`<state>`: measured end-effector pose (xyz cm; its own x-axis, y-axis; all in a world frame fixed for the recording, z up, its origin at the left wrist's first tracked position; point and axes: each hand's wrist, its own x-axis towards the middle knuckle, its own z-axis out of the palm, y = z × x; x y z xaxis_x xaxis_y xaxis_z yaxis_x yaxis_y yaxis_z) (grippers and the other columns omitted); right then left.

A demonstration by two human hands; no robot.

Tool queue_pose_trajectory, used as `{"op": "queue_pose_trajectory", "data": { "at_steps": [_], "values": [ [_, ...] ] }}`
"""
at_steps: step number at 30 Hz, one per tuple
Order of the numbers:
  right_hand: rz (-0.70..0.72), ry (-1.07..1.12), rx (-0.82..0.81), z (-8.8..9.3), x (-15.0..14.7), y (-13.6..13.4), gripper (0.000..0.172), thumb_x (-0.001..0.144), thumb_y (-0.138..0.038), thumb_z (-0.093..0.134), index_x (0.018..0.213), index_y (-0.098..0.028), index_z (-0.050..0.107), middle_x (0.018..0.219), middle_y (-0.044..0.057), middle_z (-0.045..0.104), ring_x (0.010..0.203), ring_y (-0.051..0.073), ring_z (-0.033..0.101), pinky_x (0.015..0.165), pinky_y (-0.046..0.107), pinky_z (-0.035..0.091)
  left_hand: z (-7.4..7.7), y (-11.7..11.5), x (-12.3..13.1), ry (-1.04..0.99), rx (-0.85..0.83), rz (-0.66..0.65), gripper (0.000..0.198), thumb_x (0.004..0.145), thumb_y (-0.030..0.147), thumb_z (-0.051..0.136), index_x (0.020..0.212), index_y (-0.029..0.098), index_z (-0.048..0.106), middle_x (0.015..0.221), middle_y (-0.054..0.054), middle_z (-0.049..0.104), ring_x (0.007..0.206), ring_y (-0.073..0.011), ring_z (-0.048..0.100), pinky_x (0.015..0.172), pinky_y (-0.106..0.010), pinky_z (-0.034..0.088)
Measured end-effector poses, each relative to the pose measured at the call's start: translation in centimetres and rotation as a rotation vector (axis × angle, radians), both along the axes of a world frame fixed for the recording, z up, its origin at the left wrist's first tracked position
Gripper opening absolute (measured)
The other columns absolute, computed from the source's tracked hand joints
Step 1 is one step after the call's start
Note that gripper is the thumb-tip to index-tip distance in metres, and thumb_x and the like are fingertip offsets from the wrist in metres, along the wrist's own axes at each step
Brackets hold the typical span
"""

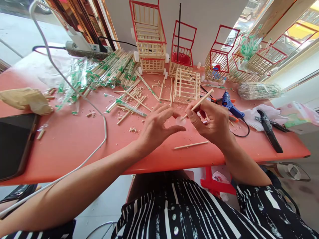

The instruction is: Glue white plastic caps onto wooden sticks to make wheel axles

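Between the thumb and fingers of my left hand (158,124) is a small whitish disc (181,121), like the wheels on the little carts. My right hand (213,121) pinches a thin wooden stick (203,100), slanted so that its lower end meets the disc. Another wooden stick (190,145) lies on the table just below my hands. Beyond them stands a small frame of glued sticks (186,84). A blue hot glue gun (231,105) rests to the right of my right hand.
Miniature stick carts with red edges (152,43) line the back of the orange table (82,149). Wrapped chopsticks (119,68) and cut pieces lie at back left. A white cable (105,127) crosses the left side. Black cutters (269,131) lie at right, a dark tablet (15,142) at left.
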<state>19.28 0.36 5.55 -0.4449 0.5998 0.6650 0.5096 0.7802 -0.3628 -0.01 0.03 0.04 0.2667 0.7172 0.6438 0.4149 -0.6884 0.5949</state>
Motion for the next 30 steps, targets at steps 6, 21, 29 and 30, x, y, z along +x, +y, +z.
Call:
{"op": "queue_pose_trajectory", "data": {
  "at_steps": [6, 21, 29, 30],
  "values": [
    [-0.003, -0.012, -0.004, -0.05, -0.03, 0.04, 0.012, 0.098, -0.022, 0.062, 0.087, -0.02, 0.063, 0.076, -0.003, 0.065, 0.063, 0.009, 0.056, 0.062, 0.024, 0.045, -0.08, 0.06, 0.04, 0.007, -0.011, 0.004, 0.027, 0.079, 0.035, 0.087, 0.09, 0.019, 0.068, 0.096, -0.004, 0.077, 0.095, -0.0237, 0.069, 0.089, -0.039, 0.052],
    [-0.022, -0.007, -0.058, -0.3, 0.02, 0.29, 0.032, 0.101, -0.046, 0.062, 0.084, -0.02, 0.064, 0.073, -0.002, 0.064, 0.06, 0.01, 0.052, 0.062, 0.024, 0.044, -0.3, 0.16, 0.08, 0.015, -0.023, 0.014, 0.025, 0.08, 0.034, 0.087, 0.09, 0.02, 0.069, 0.095, -0.003, 0.076, 0.093, -0.0229, 0.067, 0.089, -0.038, 0.051],
    [-0.027, -0.009, -0.076, -0.47, 0.07, 0.37, 0.034, 0.1, -0.049, 0.062, 0.083, -0.02, 0.065, 0.072, -0.002, 0.064, 0.062, 0.01, 0.054, 0.062, 0.024, 0.044, -0.42, 0.19, 0.13, 0.019, -0.022, 0.02, 0.025, 0.08, 0.034, 0.087, 0.09, 0.02, 0.068, 0.096, -0.003, 0.076, 0.094, -0.0231, 0.068, 0.09, -0.039, 0.051],
    [-0.03, -0.008, -0.077, -0.49, 0.07, 0.38, 0.034, 0.1, -0.049, 0.062, 0.083, -0.02, 0.065, 0.072, -0.002, 0.063, 0.062, 0.01, 0.054, 0.062, 0.024, 0.044, -0.42, 0.19, 0.12, 0.018, -0.02, 0.017, 0.025, 0.08, 0.033, 0.087, 0.09, 0.02, 0.068, 0.096, -0.003, 0.076, 0.094, -0.023, 0.067, 0.089, -0.038, 0.051]
  ]
}}
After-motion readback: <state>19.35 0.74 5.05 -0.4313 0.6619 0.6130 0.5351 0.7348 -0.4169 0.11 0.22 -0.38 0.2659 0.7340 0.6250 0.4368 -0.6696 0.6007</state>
